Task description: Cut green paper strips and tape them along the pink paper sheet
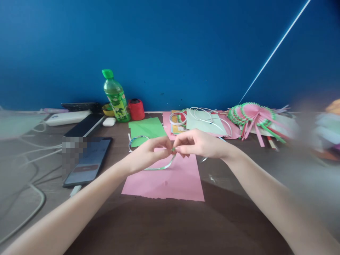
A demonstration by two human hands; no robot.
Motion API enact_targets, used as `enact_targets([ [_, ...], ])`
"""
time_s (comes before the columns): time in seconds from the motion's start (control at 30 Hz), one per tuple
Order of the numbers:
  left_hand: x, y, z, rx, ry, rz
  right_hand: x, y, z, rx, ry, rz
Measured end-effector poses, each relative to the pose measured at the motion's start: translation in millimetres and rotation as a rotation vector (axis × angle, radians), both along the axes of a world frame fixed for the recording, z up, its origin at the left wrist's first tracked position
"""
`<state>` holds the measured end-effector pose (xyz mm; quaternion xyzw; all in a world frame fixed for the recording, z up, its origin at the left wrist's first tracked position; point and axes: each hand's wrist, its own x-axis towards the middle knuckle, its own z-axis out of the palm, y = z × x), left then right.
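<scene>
My left hand (150, 153) and my right hand (200, 144) meet fingertip to fingertip above the pink sheet of paper (166, 184). Both are closed in a pinch on a thin green-and-white strip (168, 165), with a small green bit showing between the fingertips. The strip curves down and left below my left hand. Behind that hand, a blue-and-white loop (132, 141) arches over the green paper (146, 126); whether it joins the strip I cannot tell. My fingers hide part of what they hold.
A green drink bottle (117, 101) and a red thread spool (136, 109) stand by the blue wall. Left lie a phone (91, 161), a white earbud case (109, 122) and cables. At the back are a tape roll (177, 119), white cord and pink-green folded paper fans (252, 115).
</scene>
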<state>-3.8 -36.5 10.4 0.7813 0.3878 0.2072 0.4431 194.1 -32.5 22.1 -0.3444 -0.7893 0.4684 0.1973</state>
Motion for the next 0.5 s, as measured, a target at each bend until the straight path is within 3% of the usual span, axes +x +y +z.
enact_targets([
  [0.2,0,4,-3.8,0.025,-0.017,0.037,3,1,3.8,0.004,-0.02,-0.024],
  [0.37,-13,23,-11.1,0.146,0.062,0.294,8,4,7.9,0.037,-0.003,-0.096],
  [0.5,-29,42,-14.6,0.239,0.297,0.522,11,6,10.6,0.082,0.013,-0.103],
])
